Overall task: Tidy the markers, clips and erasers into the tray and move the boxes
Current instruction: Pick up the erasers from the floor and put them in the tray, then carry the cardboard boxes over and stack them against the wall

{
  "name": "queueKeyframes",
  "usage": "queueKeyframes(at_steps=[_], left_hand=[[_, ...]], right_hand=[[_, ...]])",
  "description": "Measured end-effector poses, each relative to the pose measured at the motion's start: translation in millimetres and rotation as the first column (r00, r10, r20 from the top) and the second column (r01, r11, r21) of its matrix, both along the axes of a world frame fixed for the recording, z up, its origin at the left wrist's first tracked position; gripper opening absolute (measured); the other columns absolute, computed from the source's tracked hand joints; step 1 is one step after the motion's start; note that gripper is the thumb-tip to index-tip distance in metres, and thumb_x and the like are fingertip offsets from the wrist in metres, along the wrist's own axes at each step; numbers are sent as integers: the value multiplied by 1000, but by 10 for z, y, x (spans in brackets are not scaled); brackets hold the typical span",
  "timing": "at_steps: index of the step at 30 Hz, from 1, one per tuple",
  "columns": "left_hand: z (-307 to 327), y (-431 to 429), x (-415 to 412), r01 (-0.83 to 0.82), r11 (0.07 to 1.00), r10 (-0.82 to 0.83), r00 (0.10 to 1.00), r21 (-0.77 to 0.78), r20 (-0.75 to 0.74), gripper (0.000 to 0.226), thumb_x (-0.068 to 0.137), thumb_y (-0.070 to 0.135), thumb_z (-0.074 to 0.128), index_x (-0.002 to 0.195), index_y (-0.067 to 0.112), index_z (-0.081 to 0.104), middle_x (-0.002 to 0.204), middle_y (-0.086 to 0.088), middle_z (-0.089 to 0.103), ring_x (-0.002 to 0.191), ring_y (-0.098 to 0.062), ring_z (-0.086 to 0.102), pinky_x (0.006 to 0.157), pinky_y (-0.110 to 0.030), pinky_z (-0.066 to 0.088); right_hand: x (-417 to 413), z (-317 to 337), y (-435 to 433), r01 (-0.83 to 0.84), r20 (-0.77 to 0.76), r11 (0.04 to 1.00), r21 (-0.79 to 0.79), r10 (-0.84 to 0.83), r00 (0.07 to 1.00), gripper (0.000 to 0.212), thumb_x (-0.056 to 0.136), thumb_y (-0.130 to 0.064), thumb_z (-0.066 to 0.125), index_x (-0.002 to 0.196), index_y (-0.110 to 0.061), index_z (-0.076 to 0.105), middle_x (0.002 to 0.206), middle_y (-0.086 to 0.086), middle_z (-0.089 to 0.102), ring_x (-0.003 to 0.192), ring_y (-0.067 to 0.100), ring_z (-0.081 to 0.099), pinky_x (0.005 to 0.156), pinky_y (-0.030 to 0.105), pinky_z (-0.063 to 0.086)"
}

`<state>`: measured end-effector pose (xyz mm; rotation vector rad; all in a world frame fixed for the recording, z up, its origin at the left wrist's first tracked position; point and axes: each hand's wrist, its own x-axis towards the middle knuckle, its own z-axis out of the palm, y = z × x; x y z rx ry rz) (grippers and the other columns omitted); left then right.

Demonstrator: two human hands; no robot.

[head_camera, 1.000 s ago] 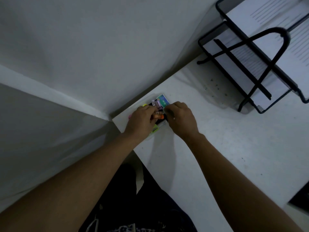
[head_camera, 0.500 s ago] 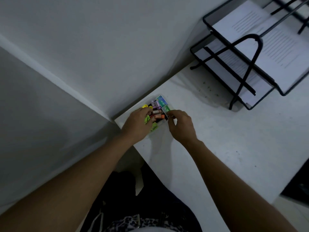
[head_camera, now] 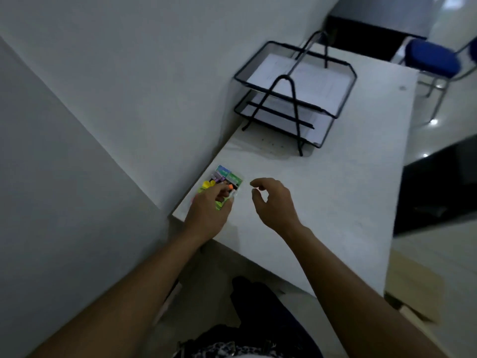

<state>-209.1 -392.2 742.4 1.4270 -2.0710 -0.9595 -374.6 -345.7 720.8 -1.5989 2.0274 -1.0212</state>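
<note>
The left hand point(head_camera: 206, 215) grips the near end of the tray point(head_camera: 240, 186), packed with coloured bits point(head_camera: 227, 178) at the tabletop point(head_camera: 335, 202) corner, while the right hand point(head_camera: 273, 202) hangs loose and empty just beside it, so filling looks done and the boxes seem next.

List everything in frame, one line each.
small tray: one, clear, table's near-left corner
boxes: two, green and teal, at tray's far end
small stationery: several, yellow, orange, purple, green, in tray, too blurred to sort
wire paper rack: one, black, two tiers, against wall
papers: white, in both tiers
table: one, white
chair: one, blue seat, beyond table
left hand: fingers curled over tray contents
right hand: loosely curled, empty, beside tray
</note>
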Motion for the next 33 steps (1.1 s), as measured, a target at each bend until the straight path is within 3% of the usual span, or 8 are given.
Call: queueKeyframes(at_steps=[5, 11, 15, 20, 26, 28, 31, 33], left_hand=[[70, 534, -106, 180, 983, -182, 982, -40, -55, 32, 91, 24, 60, 121, 13, 58, 111, -1, 62, 96, -9, 57, 80, -20, 45], [-62, 1455, -207, 375, 927, -373, 924, -2, -81, 33, 91, 28, 59, 122, 15, 57, 116, 0, 61, 97, -8, 58, 80, -19, 47], [-159, 2157, -235, 520, 848, -512, 854, 98, -94, 34, 91, 28, 58, 123, 16, 56, 117, -1, 60, 98, -9, 58, 86, -24, 51], [-227, 2865, -432, 664, 743, -656, 748, 82, -103, 29, 88, 25, 63, 114, 13, 61, 104, 0, 62, 90, -12, 60, 83, -34, 55], [-240, 3615, -650, 769, 634, -756, 638, 83, -144, 31, 89, 23, 62, 118, 11, 59, 106, -2, 61, 91, -12, 60, 81, -28, 52], [-242, 3921, -715, 791, 604, -779, 611, 90, -140, 33, 90, 24, 61, 120, 12, 58, 109, -1, 61, 95, -12, 60, 82, -29, 53], [-283, 4323, -801, 805, 582, -796, 593, 113, -126, 35, 91, 25, 60, 123, 12, 57, 113, -1, 60, 96, -10, 60, 84, -29, 53], [-338, 4529, -841, 792, 598, -784, 610, 123, -117, 34, 91, 26, 60, 122, 13, 57, 114, -2, 61, 94, -8, 59, 83, -28, 53]], right_hand=[[18, 130, 830, 198, 6, 978, -59, -198, 980, 26, 91, -15, 59, 117, -14, 63, 116, 3, 66, 105, 13, 58, 89, 33, 52], [133, 92, 2168, 442, 20, 895, -59, -442, 897, 25, 91, -15, 61, 115, -13, 64, 114, 1, 67, 102, 11, 58, 86, 33, 53], [278, 31, 3150, 577, 48, 816, 26, -578, 815, 27, 90, -16, 60, 117, -13, 63, 113, 1, 65, 102, 9, 55, 87, 28, 48], [386, -34, 4189, 727, 19, 682, 81, -730, 683, 26, 89, -17, 62, 114, -12, 64, 109, 3, 65, 99, 11, 56, 85, 25, 44], [433, -45, 5045, 802, 46, 584, 124, -811, 584, 21, 88, -17, 60, 109, -14, 65, 102, 1, 64, 97, 16, 58, 85, 39, 53], [426, -51, 5373, 817, 41, 562, 128, -826, 562, 20, 88, -16, 60, 108, -14, 64, 102, -3, 60, 99, 16, 56, 86, 35, 52], [382, -46, 5839, 834, 28, 539, 118, -841, 540, 20, 88, -12, 61, 107, -13, 63, 108, -6, 56, 99, 11, 52, 79, 12, 41], [333, -87, 6097, 830, 22, 535, 154, -842, 539, 20, 88, -14, 62, 108, -15, 62, 114, -3, 57, 99, 10, 53, 74, 8, 38]])
